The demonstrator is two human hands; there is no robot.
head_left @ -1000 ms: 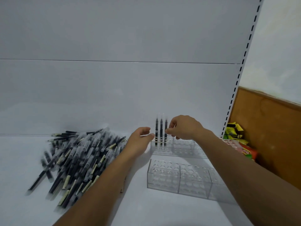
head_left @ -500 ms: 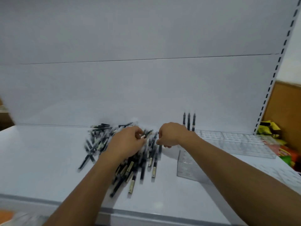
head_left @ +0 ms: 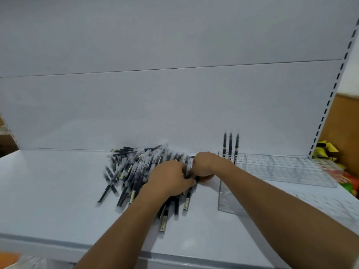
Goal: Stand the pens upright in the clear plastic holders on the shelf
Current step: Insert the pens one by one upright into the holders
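Since half a second ago both hands have sunk deeper into the pens (head_left: 136, 171), heaped left of the holders (head_left: 281, 167). Three pens (head_left: 230, 146) stand at the far holder's left end. Best: isolate a few, align tips. Left hand (head_left: 171, 179) and right hand (head_left: 204, 166) curl, pinching pens together.

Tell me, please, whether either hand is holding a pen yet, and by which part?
It cannot be told: both the left hand and right hand curl into the pen pile, fingertips hidden.
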